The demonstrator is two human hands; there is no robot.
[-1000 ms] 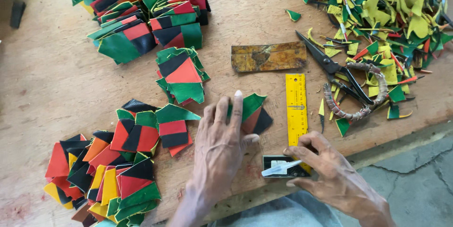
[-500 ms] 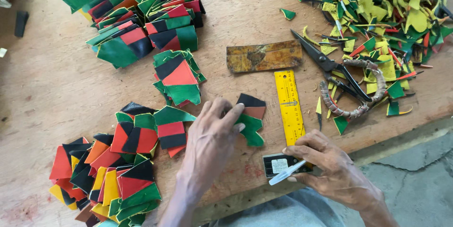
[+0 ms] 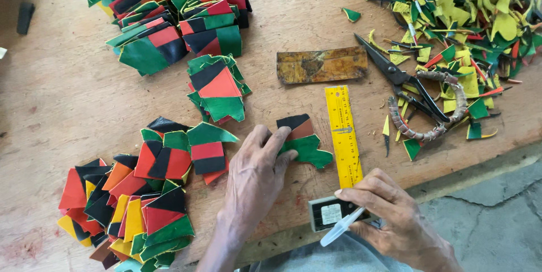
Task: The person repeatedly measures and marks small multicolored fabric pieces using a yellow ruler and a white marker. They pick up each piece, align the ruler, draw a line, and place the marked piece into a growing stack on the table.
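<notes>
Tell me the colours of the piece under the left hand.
Black, reddish-brown and green piece, under the left hand; head view.

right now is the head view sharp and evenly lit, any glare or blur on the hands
Head view: soft, even daylight, only faint shadows under the left hand and right hand; both look sharp, no motion blur; no strong glare, just a mild sheen on the yellow ruler and scissors; slight wide-angle stretching toward the corners.

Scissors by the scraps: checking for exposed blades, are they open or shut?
Shut: the scissors lie flat on the table, blades together in one point.
</notes>
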